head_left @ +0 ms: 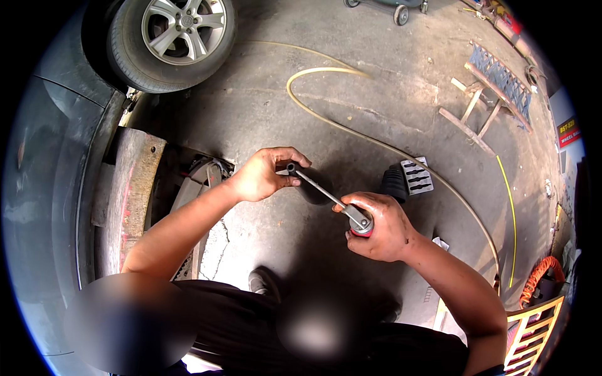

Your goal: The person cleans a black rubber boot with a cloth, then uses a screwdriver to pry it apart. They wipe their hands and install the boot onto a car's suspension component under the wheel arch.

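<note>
My right hand (384, 227) is closed around a red-bodied hand tool with a silver head (359, 219), which looks like a grease gun. From the head a thin metal pipe (323, 191) slants up and left to a round black tip (291, 168). The thumb and fingers of my left hand (266, 175) curl about that tip. Behind the pipe, at these fingertips, is a dark rounded piece (315, 189), seemingly held by them; the grip is partly hidden. On the floor beyond my right hand stands a black ribbed rubber boot (394, 183), beside a white tray with black marks (417, 175).
At left is a dark car body (50, 169) with a wheel (182, 31) and a wooden block (135, 182) beside it. A pale hose (376, 144) curves over the concrete floor. On the right are a metal stand (492, 94), an orange coiled hose (536, 282) and a yellow rack (533, 335).
</note>
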Motion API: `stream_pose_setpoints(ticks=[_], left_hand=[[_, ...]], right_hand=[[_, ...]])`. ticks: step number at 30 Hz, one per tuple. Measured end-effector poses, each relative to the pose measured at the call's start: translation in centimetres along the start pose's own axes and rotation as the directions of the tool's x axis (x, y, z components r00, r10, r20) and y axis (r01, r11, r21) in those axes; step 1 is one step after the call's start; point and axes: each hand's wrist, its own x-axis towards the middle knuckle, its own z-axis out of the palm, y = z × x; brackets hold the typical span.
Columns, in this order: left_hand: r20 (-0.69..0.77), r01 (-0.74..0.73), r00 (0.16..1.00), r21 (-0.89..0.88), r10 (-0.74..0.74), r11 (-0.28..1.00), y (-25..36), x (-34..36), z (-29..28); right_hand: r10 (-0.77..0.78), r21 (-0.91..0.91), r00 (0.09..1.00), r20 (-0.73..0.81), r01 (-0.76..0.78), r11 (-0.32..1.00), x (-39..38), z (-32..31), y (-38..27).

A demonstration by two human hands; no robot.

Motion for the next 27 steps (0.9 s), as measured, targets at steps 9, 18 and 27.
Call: stream_pose_setpoints(ticks=[9, 18, 27], left_hand=[[0.198, -0.155, 0.972, 0.150, 0.124, 0.976, 1.0, 0.4, -1.8], [-0.100, 0.029, 0.995, 0.229, -0.006, 0.973, 1.0, 0.6, -0.2], [0.089, -0.096, 0.991, -0.051, 0.101, 0.994, -0.1, 0.9, -0.9]], right_hand=[[0.035, -0.013, 0.996, 0.083, -0.034, 0.999, 0.4, -0.9, 0.0], [0.010, 0.036, 1.000, 0.019, -0.010, 0.999, 0.5, -0.5, 0.5], [-0.012, -0.009, 1.000, 0.007, 0.013, 1.000, 0.2, -0.3, 0.9]])
